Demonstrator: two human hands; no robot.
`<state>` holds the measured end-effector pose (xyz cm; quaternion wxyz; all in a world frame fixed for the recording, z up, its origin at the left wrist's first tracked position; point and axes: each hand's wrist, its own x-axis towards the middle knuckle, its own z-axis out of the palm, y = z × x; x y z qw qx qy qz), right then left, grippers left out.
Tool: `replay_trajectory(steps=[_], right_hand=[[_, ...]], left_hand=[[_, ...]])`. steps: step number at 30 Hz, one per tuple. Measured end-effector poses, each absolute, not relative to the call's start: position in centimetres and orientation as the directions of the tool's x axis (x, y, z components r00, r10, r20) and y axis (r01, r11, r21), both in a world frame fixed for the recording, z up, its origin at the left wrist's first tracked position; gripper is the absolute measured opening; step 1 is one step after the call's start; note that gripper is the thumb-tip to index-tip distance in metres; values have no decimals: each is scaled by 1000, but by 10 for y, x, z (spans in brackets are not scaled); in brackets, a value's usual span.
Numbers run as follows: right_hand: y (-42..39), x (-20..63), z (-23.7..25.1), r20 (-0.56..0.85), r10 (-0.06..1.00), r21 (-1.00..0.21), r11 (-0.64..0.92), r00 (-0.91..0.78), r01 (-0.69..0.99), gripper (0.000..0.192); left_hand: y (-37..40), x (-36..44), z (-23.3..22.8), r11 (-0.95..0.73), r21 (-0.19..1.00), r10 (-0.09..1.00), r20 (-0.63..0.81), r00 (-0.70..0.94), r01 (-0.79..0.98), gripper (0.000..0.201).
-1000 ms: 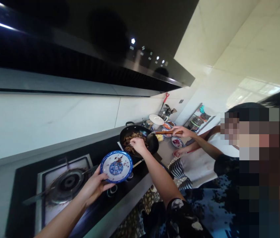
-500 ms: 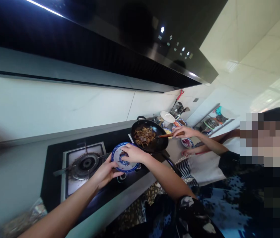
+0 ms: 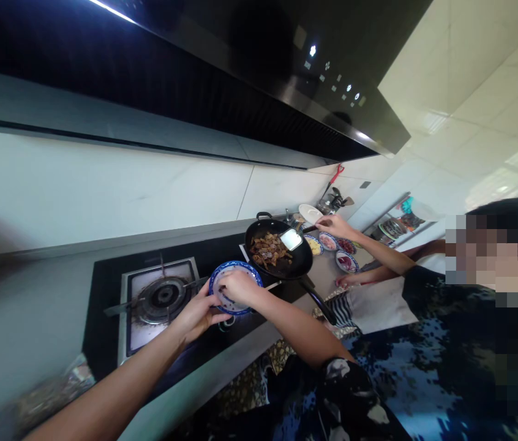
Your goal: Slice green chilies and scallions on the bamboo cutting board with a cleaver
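My left hand (image 3: 198,315) is closed on the near left rim of a white bowl with a blue patterned border (image 3: 253,271), held above the front of the stove. Reaching into that bowl, my right hand (image 3: 239,288) has its fingers drawn together near the bottom, among small dark bits. What the fingertips pinch, if anything, is hidden. Just beyond the bowl, a black wok (image 3: 302,266) contains browned sliced food (image 3: 270,250). A co-worker's hand (image 3: 332,225) holds a spatula (image 3: 291,239) over the wok, its shiny blade tilted up.
An unused gas burner (image 3: 163,296) lies left of the bowl. Several blue-rimmed bowls of ingredients, one with yellow food (image 3: 315,246), stand right of the wok. The wok's long handle (image 3: 318,301) sticks out toward the front. A range hood (image 3: 240,92) hangs overhead.
My right fingers have drawn together in the bowl from a more spread pose. The co-worker's spatula has risen from the food and turned, showing its blade.
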<state>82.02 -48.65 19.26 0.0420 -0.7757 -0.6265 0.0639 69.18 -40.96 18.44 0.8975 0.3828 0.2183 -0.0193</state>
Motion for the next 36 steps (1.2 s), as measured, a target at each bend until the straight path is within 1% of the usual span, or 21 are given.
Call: replay_trajectory(steps=[5, 10, 15, 19, 21, 23, 25, 27, 29, 31, 33, 34, 36], right_hand=[[-490, 822, 201, 5, 974, -178, -224, 228, 958, 18], [-501, 825, 211, 112, 934, -248, -305, 340, 919, 22], [-510, 827, 202, 184, 925, -263, -278, 331, 924, 21], [-516, 834, 203, 162, 916, -307, -306, 367, 901, 18], [-522, 842, 213, 228, 870, -381, -334, 438, 862, 16], [-531, 857, 227, 322, 786, -459, -358, 528, 813, 16], [-541, 876, 240, 390, 702, -489, -391, 596, 780, 15], [-550, 897, 247, 437, 605, -468, -479, 665, 743, 18], [-558, 917, 244, 422, 546, -394, -608, 724, 689, 23], [-563, 931, 234, 294, 571, -263, -723, 767, 639, 24], [-565, 939, 225, 149, 590, -125, -785, 794, 607, 25], [-565, 940, 222, 116, 585, -78, -801, 803, 594, 24], [-564, 938, 220, 151, 572, -54, -810, 806, 584, 24]], left_hand=[[-410, 692, 183, 703, 682, 147, -416, 897, 201, 79], [-409, 693, 178, 703, 684, 146, -409, 901, 197, 77], [-410, 700, 175, 704, 682, 149, -418, 896, 201, 77], [-413, 708, 172, 708, 678, 149, -415, 898, 196, 80], [-415, 712, 170, 712, 675, 139, -405, 904, 193, 81], [-416, 716, 168, 717, 673, 131, -389, 912, 184, 80], [-416, 720, 166, 722, 668, 130, -388, 913, 181, 81], [-417, 722, 165, 729, 656, 125, -408, 905, 195, 82], [-417, 722, 166, 738, 645, 122, -421, 899, 202, 82], [-417, 722, 169, 739, 643, 123, -424, 898, 202, 82], [-417, 720, 172, 735, 647, 121, -419, 900, 202, 82], [-417, 720, 174, 732, 648, 119, -423, 898, 208, 83], [-416, 718, 175, 727, 650, 116, -433, 894, 220, 84]])
